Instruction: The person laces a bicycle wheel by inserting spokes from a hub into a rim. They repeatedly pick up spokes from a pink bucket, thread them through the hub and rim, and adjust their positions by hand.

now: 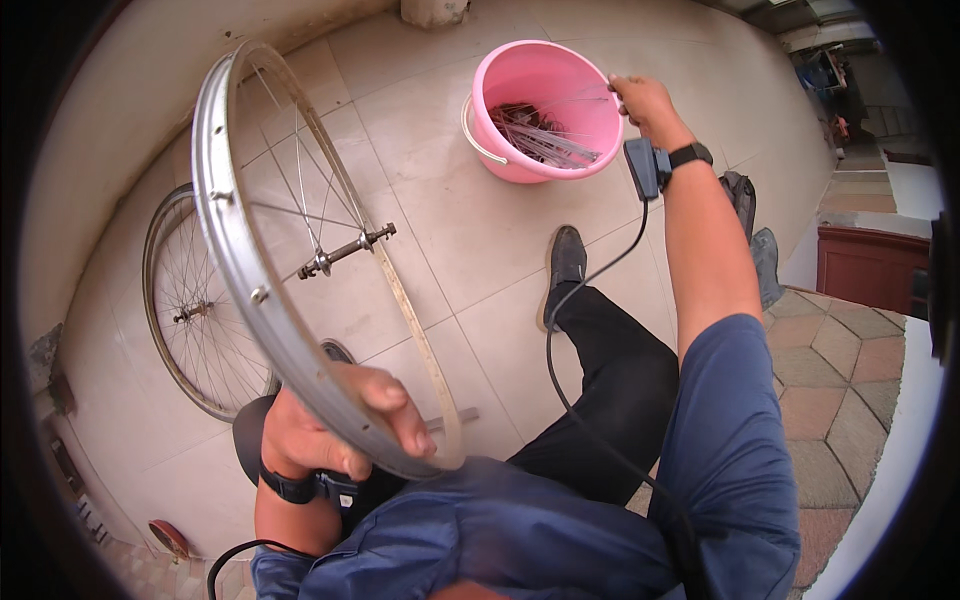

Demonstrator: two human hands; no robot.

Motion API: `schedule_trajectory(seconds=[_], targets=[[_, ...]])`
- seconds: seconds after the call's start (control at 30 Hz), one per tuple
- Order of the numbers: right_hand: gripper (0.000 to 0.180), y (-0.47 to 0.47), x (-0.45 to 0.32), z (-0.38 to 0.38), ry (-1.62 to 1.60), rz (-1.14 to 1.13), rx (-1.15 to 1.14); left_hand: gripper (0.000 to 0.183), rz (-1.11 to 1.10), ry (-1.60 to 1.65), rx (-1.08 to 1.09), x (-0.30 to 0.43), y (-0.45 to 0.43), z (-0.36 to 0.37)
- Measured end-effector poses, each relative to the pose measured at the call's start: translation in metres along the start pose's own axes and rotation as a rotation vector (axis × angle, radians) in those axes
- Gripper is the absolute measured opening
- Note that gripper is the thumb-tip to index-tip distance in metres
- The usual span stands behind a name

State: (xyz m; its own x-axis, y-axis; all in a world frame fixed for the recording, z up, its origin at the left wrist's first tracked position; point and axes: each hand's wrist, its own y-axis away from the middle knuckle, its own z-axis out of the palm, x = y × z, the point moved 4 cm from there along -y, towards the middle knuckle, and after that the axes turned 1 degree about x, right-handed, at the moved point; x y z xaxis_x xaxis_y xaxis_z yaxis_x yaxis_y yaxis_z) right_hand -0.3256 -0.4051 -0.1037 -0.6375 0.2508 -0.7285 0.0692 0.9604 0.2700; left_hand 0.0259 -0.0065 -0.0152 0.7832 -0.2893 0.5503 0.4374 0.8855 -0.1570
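My left hand (345,427) grips the lower part of a metal bicycle wheel rim (251,277), which stands tilted before me. A few spokes (300,172) run from this rim to its hub with a threaded axle (337,253). My right hand (641,101) is at the right edge of a pink plastic bucket (551,169), fingertips close together at its lip. Whether the fingers pinch the lip or a thin spoke is too small to tell. Inside the bucket lies a pile of loose metal spokes (544,142) and darker bits.
A second spoked bicycle wheel (154,330) lies on the tiled floor at the left, near the wall. A dark bag (741,199) and a grey-blue plastic bag (765,262) are beyond my right arm. Black cables run from devices on both wrists. My shoe (568,259) is below the bucket.
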Motion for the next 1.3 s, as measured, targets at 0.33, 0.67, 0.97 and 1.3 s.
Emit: schedule_trajectory(seconds=[0.33,0.67,0.97,1.3], targets=[[0.032,-0.018,0.047,0.057,0.244,-0.078,-0.092,0.059,-0.008,0.057,-0.083,0.004,-0.017,-0.003],[0.027,0.015,0.062,0.077,1.196,-0.119,-0.253,0.057,0.116,-0.025,-0.158,0.014,-0.025,-0.009],[0.035,0.017,0.064,0.074,1.399,-0.225,-0.271,0.056,0.13,-0.031,-0.187,0.016,-0.026,-0.011],[0.028,-0.009,0.087,0.062,1.021,-0.221,-0.347,0.048,0.152,-0.061,-0.168,0.016,-0.028,-0.011]])
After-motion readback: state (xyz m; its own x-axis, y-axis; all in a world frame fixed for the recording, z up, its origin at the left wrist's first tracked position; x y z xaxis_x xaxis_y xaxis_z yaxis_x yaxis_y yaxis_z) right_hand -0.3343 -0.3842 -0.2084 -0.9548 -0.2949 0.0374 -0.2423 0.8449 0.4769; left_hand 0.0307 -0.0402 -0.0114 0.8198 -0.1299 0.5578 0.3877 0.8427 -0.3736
